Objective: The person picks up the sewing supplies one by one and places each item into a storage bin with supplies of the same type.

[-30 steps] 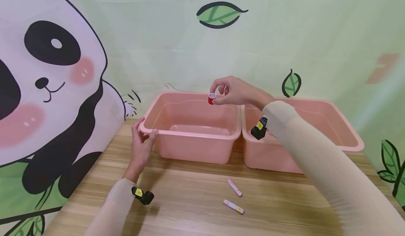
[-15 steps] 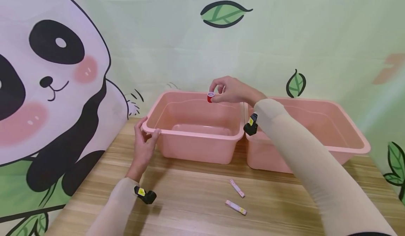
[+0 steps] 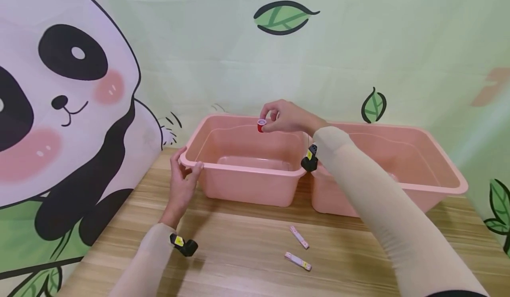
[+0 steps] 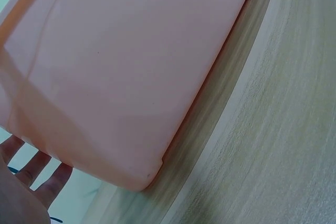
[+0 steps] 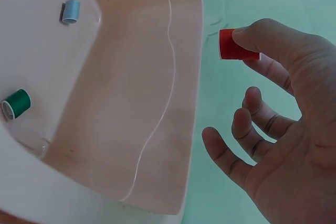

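Note:
My right hand (image 3: 288, 116) pinches a small red spool of thread (image 5: 235, 46) between thumb and index finger, the other fingers loosely bent. In the head view the red spool overlaps the back wall of the left pink tub (image 3: 247, 186), near its rim. At that tub's front left corner my left hand (image 3: 183, 186) grips the rim, thumb at the front and fingers round the left side. The right wrist view shows a light blue spool (image 5: 71, 12) and a green spool (image 5: 18, 103) on a pink tub's floor.
A second pink tub (image 3: 424, 186) stands close on the right, partly behind my right sleeve. Two slim pink-and-white pieces (image 3: 299, 237) lie on the wooden table (image 3: 239, 252) in front. Behind the tubs hangs a pale green cloth (image 3: 199, 44) with a panda print.
My right hand, with the red spool, has shifted a little left over the left tub. The left hand keeps its grip on the rim. The head view has turned slightly left.

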### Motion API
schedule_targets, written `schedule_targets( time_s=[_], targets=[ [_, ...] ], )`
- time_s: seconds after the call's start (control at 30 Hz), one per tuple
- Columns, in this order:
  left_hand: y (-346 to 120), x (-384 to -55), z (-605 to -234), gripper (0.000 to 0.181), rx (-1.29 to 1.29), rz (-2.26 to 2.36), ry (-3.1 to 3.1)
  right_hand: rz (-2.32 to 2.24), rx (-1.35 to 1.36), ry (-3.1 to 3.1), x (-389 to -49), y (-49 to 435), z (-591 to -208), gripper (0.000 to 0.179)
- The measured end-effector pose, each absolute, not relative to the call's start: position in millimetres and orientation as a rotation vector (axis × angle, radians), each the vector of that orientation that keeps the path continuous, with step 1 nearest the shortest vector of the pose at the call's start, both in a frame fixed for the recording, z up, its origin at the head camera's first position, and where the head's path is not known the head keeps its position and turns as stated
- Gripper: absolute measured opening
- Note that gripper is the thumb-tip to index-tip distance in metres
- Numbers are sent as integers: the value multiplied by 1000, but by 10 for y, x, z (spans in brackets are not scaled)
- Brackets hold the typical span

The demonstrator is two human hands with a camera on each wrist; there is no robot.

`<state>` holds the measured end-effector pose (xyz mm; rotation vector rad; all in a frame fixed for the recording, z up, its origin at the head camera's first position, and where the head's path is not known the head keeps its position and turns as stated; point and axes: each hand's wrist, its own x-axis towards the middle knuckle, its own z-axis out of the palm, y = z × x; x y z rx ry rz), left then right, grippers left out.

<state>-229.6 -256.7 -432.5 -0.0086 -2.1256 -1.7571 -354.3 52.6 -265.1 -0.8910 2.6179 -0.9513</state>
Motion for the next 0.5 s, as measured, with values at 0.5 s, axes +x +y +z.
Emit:
schedule_targets(
  time_s=[0.5],
  targets=[
    [-2573,-2308,-4342,65,-11,-1741,-2123,-875,-949,2632,-3565,523,-2705,68]
  ],
)
